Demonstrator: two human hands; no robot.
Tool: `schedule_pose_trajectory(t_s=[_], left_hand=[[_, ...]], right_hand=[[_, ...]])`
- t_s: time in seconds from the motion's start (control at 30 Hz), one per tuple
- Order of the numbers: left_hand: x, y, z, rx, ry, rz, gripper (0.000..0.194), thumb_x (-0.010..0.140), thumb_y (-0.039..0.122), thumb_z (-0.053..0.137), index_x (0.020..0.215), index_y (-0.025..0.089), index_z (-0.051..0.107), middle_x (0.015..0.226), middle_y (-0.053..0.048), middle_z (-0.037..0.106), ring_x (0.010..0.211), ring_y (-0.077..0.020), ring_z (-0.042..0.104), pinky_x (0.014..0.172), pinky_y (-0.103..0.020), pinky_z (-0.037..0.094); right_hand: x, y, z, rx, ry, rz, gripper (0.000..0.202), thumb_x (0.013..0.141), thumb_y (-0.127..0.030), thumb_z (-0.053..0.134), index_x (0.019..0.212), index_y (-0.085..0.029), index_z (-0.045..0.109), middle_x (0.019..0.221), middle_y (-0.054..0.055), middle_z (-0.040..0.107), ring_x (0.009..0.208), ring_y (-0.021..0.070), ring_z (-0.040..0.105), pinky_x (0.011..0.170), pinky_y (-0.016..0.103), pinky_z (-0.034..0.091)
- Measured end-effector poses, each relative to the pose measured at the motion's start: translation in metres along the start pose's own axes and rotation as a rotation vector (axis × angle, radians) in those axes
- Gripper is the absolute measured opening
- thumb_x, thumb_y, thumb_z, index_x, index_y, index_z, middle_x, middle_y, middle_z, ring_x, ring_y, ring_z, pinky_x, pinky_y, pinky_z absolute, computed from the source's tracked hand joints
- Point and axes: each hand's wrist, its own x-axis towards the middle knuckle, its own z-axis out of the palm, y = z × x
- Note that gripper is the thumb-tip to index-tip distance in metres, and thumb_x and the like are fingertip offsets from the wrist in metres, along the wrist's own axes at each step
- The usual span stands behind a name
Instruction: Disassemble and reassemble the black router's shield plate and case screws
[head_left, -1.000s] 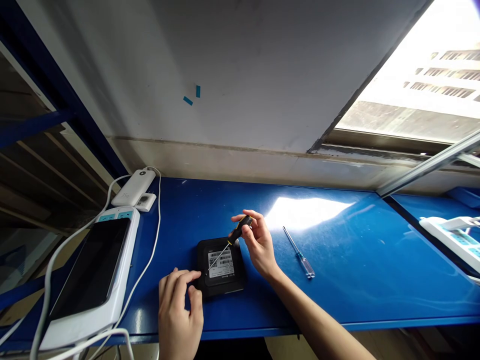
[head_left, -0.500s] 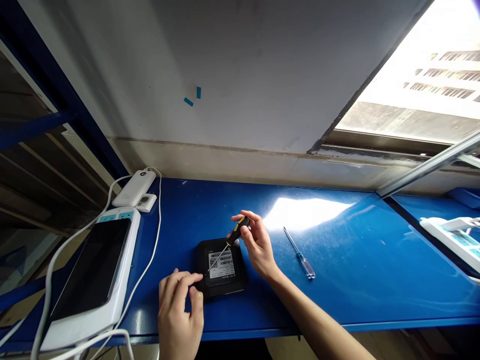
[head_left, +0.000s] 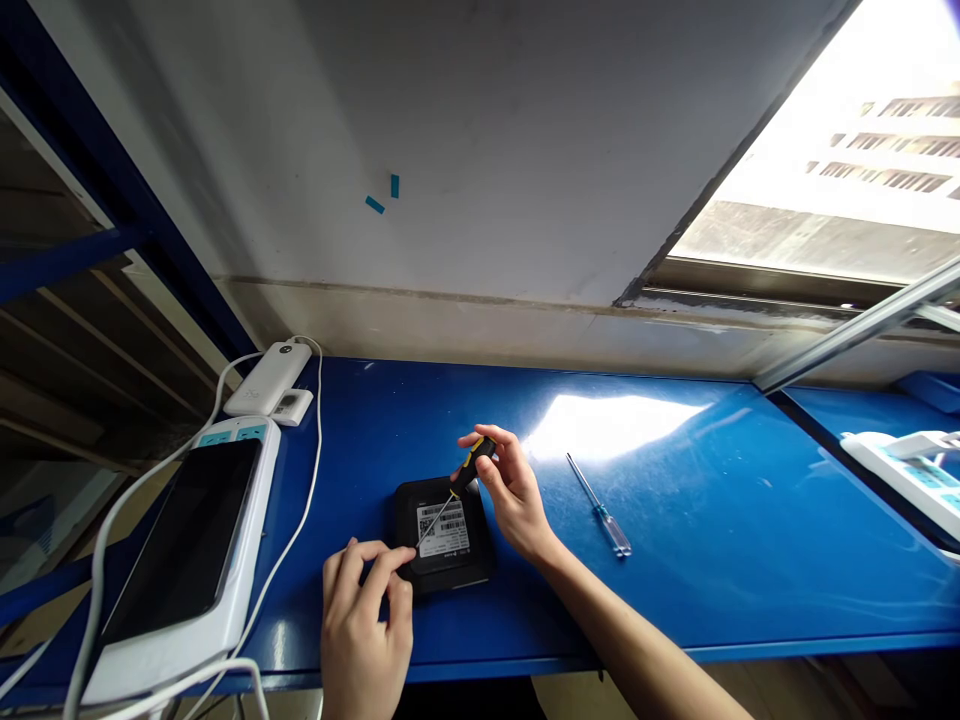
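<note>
A black square box-like device (head_left: 480,545) with a white printed label (head_left: 450,535) lies on the blue table, label side up. My right hand (head_left: 514,500) grips the dark, yellow-striped handle of a screwdriver (head_left: 474,466). Its thin shaft slants down to the left over the label, and the tip meets the device's near-left area. There, the index fingertip of my left hand (head_left: 367,610) rests beside the tip, hiding the exact contact. The left fingers are apart and hold nothing.
A second screwdriver with a clear handle (head_left: 615,535) lies to the right. On the left are a white power strip (head_left: 127,665) with a black phone (head_left: 187,540) on it, a white power bank (head_left: 271,378) and loose white cables (head_left: 311,480). A wall (head_left: 480,200) stands behind the table.
My left hand has shifted slightly right, its index finger now at the screwdriver tip. The screwdriver handle in my right hand has moved slightly left and up.
</note>
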Motion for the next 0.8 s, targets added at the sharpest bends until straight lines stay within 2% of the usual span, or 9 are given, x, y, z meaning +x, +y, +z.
schedule_pose_trajectory(t_s=[0.23,0.3,0.43,0.57,0.63,0.73,0.8], left_hand=[[0.000,0.003,0.003,0.054,0.015,0.035,0.022,0.094,0.009,0.054,0.096,0.023,0.071,0.089,-0.004,0.064,0.084,-0.0231,0.056,0.079,-0.038,0.048],[0.000,0.003,0.003,0.069,0.017,0.051,0.022,0.095,0.008,0.054,0.096,0.022,0.071,0.088,-0.005,0.063,0.084,-0.0228,0.056,0.079,-0.037,0.048],[0.000,0.002,0.004,0.095,0.010,0.082,0.021,0.095,0.006,0.055,0.098,0.019,0.071,0.088,-0.006,0.061,0.083,-0.0224,0.054,0.078,-0.036,0.048],[-0.002,0.000,0.004,0.107,0.016,0.102,0.021,0.095,0.006,0.055,0.099,0.019,0.071,0.089,-0.006,0.060,0.083,-0.0215,0.055,0.077,-0.035,0.048],[-0.003,0.000,0.004,0.106,0.012,0.108,0.021,0.095,0.006,0.056,0.099,0.019,0.071,0.090,-0.006,0.060,0.083,-0.0211,0.056,0.078,-0.035,0.049],[-0.003,-0.001,0.004,0.098,0.008,0.103,0.021,0.095,0.008,0.055,0.099,0.020,0.072,0.090,-0.005,0.060,0.083,-0.0205,0.057,0.079,-0.035,0.049],[-0.003,-0.001,0.004,0.085,0.011,0.097,0.022,0.096,0.010,0.055,0.099,0.022,0.073,0.089,-0.004,0.060,0.082,-0.0203,0.058,0.079,-0.035,0.049]], right_hand=[[0.001,-0.001,-0.003,-0.071,0.021,-0.040,0.025,0.103,-0.035,0.055,0.127,-0.032,0.054,0.117,0.004,0.067,0.079,0.0125,0.071,0.070,0.029,0.061],[0.004,0.000,-0.007,-0.105,0.092,-0.072,0.025,0.103,-0.036,0.054,0.127,-0.031,0.054,0.117,0.004,0.066,0.077,0.0124,0.070,0.070,0.029,0.060],[0.014,-0.001,-0.018,-0.176,0.328,-0.109,0.027,0.101,-0.040,0.056,0.126,-0.030,0.053,0.112,0.003,0.065,0.071,0.0121,0.067,0.068,0.031,0.057],[0.023,-0.001,-0.030,-0.231,0.484,-0.042,0.036,0.097,-0.048,0.059,0.126,-0.028,0.052,0.103,0.002,0.064,0.064,0.0111,0.060,0.061,0.029,0.053],[0.026,0.000,-0.036,-0.305,0.478,0.040,0.043,0.095,-0.052,0.058,0.129,-0.027,0.050,0.098,0.001,0.066,0.062,0.0115,0.058,0.057,0.027,0.051],[0.030,0.006,-0.046,-0.532,0.382,0.162,0.048,0.096,-0.057,0.051,0.130,-0.023,0.050,0.092,0.002,0.066,0.065,0.0138,0.059,0.058,0.027,0.052],[0.030,0.011,-0.050,-0.659,0.322,0.200,0.046,0.096,-0.055,0.051,0.126,-0.021,0.054,0.089,0.002,0.066,0.063,0.0143,0.059,0.059,0.029,0.052]])
